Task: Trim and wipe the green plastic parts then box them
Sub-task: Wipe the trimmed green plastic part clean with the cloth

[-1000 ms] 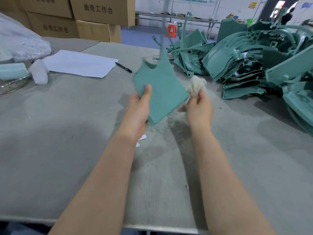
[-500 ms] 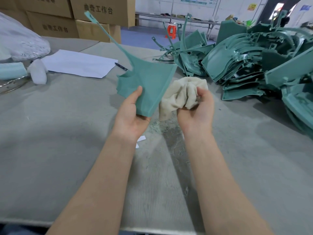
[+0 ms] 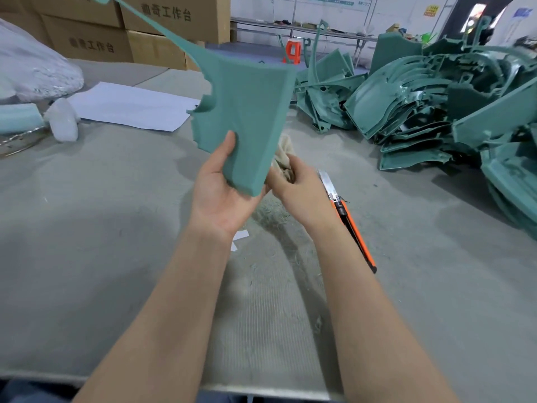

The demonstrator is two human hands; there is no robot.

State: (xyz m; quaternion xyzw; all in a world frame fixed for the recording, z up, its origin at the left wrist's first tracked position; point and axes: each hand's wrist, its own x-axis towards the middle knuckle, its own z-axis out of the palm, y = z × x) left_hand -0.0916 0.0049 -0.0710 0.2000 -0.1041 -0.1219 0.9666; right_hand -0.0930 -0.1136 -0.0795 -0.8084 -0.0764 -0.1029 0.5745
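My left hand (image 3: 223, 193) grips a green plastic part (image 3: 247, 112) by its lower corner and holds it upright above the table. The part is a broad flat panel with a long thin arm running to the upper left. My right hand (image 3: 296, 190) clutches a bunched cream cloth (image 3: 283, 158) just behind the panel's lower right edge; most of the cloth is hidden by the panel. A large pile of green plastic parts (image 3: 430, 106) lies at the right back of the table.
An orange utility knife (image 3: 348, 219) with its blade out lies on the grey table (image 3: 101, 228) right of my right wrist. A white paper sheet (image 3: 130, 107), a white bag (image 3: 35, 74) and foam pieces sit at left. Cardboard boxes (image 3: 162, 21) stand behind.
The green part has been turned and raised closer to the camera, its thin arm swinging to the upper left. The cloth has moved behind the panel, and the knife has come into sight.
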